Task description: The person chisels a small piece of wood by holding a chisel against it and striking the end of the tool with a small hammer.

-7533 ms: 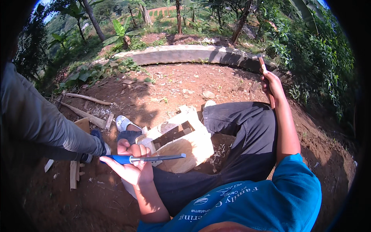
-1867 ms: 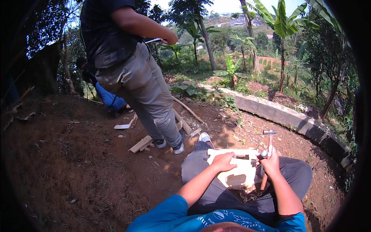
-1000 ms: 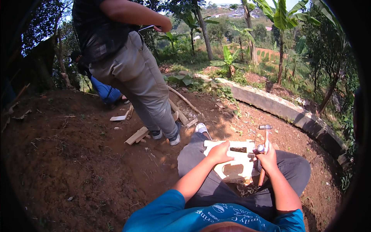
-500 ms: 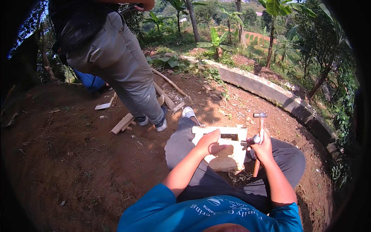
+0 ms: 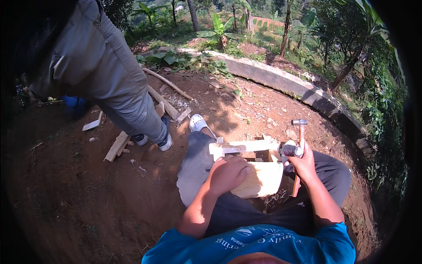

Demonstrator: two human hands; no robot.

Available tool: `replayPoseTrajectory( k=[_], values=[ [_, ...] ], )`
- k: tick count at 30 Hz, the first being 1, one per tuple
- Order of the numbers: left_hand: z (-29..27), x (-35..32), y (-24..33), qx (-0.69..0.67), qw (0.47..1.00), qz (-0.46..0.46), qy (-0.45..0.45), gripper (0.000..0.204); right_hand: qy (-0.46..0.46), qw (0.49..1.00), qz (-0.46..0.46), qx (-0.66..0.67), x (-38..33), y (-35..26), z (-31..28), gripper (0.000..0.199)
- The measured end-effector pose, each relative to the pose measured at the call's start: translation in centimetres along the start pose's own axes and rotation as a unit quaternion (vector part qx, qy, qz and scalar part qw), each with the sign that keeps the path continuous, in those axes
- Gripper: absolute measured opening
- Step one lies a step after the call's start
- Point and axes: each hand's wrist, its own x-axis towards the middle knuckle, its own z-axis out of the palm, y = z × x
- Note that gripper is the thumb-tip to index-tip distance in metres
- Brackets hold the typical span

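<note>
A small pale wooden frame, stool-like in shape, rests between my bent legs; it has a broad board [image 5: 263,181] nearest me and a crossbar [image 5: 248,147] beyond a gap. My left hand [image 5: 227,174] lies over the board's left edge, fingers curled round the wood. At the frame's right side, my right hand [image 5: 304,161] is closed around the wooden handle of a hammer [image 5: 300,132], its metal head up. The same hand also holds a dark, thick tool with a round metal end [image 5: 292,151]; its kind I cannot tell.
A person in grey trousers [image 5: 103,75] stands at the left, near wood offcuts [image 5: 118,145] on the brown soil. Longer timber pieces [image 5: 162,103] lie ahead of my shoe [image 5: 200,123]. A low curved concrete wall [image 5: 281,81] runs along the right, with plants behind it.
My left hand has shifted left and down, its fingers now curled over the board. The wooden frame has tipped, showing more of its gap. My right hand still holds the hammer. The view has turned.
</note>
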Motion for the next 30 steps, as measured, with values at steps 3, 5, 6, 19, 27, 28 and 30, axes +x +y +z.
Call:
replayPoseTrajectory(
  k=[3,5,6,19,27,28,30],
  values=[
    [-5.4,1.1,-0.7,0.019,0.995,-0.027,0.092,0.016,0.002,0.997,0.038,-0.071,-0.7,-1.3,0.3,0.035],
    [-10.1,1.6,-2.9,-0.015,0.970,-0.055,0.235,0.023,0.030,0.998,-0.002,-0.064,-1.1,-0.8,0.2,0.036],
    [-13.7,1.4,-3.4,0.027,0.945,-0.047,0.321,0.026,0.016,0.999,-0.014,-0.035,-1.1,-0.4,0.0,0.035],
    [-39.0,2.2,-16.4,0.338,0.795,-0.301,0.404,0.050,0.007,1.000,-0.027,-0.004,-0.6,-1.2,0.9,0.036],
    [-38.1,1.1,-17.8,0.074,0.898,-0.151,0.407,0.036,0.007,1.000,-0.013,-0.008,-0.9,-1.6,-0.3,0.038],
    [-38.2,0.5,-17.3,0.083,0.899,-0.146,0.405,0.035,0.009,1.000,-0.015,-0.015,-0.9,-2.0,0.1,0.036],
    [-38.6,-0.6,-16.6,0.103,0.899,-0.138,0.403,0.035,0.001,0.999,0.025,-0.035,-0.9,-3.3,0.7,0.034]
  ],
)
